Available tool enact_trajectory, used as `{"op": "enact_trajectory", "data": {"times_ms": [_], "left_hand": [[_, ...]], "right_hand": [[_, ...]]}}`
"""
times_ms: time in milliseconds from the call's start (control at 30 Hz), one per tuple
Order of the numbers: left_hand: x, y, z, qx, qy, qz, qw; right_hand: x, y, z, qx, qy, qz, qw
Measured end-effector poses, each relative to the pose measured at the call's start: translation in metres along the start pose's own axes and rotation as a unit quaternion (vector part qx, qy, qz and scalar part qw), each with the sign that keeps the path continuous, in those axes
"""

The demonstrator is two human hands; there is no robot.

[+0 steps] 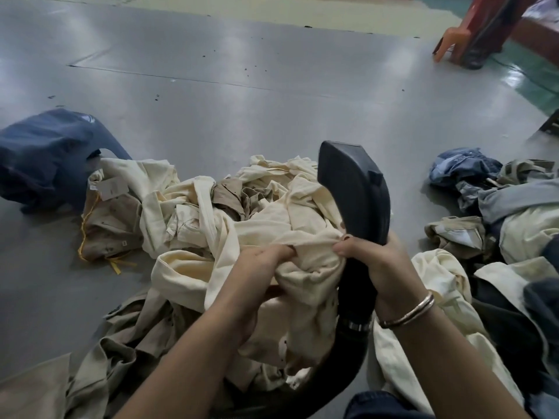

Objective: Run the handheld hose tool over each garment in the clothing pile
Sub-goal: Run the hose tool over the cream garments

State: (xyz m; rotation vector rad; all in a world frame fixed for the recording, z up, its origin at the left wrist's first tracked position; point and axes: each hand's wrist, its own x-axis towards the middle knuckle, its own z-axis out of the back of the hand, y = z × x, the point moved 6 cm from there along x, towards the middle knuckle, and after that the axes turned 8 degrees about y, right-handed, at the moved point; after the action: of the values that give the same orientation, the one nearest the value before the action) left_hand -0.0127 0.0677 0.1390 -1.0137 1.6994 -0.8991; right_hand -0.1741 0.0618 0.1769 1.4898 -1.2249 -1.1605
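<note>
Seen from above: left hand [266, 258] clenched into a fold of cream garment [305, 267], just beside right hand [375, 261], wrapped around the neck of a black handheld hose tool [354, 189] while pinching the same cloth. Tool head upright at 12 o'clock of the hands, over the cream and tan clothing pile [187, 213]. Navy garment [45, 158] at 10 o'clock; denim heap [465, 170] at 2 o'clock. Bangle [408, 313] on right wrist. Grey floor [242, 101].
</note>
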Motion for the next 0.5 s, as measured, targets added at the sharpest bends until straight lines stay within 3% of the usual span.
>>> {"op": "enact_trajectory", "data": {"times_ms": [67,133,233,400,500], "left_hand": [[-0.002,0.005,-0.009,-0.169,0.063,0.056,0.982],[-0.008,0.001,-0.020,-0.296,0.136,0.074,0.943],[-0.021,-0.010,-0.035,-0.379,0.227,0.033,0.897],[-0.012,-0.008,-0.026,-0.457,0.132,-0.011,0.880],[-0.007,-0.014,-0.014,-0.439,0.106,-0.060,0.890]], "right_hand": [[0.005,-0.005,0.010,0.025,-0.026,-0.010,0.999],[0.009,-0.014,0.015,0.050,-0.038,-0.028,0.998],[0.013,-0.026,0.010,0.042,-0.040,-0.052,0.997],[0.024,-0.033,0.002,0.036,-0.049,-0.064,0.996],[0.026,-0.030,0.003,-0.033,-0.056,-0.060,0.996]]}}
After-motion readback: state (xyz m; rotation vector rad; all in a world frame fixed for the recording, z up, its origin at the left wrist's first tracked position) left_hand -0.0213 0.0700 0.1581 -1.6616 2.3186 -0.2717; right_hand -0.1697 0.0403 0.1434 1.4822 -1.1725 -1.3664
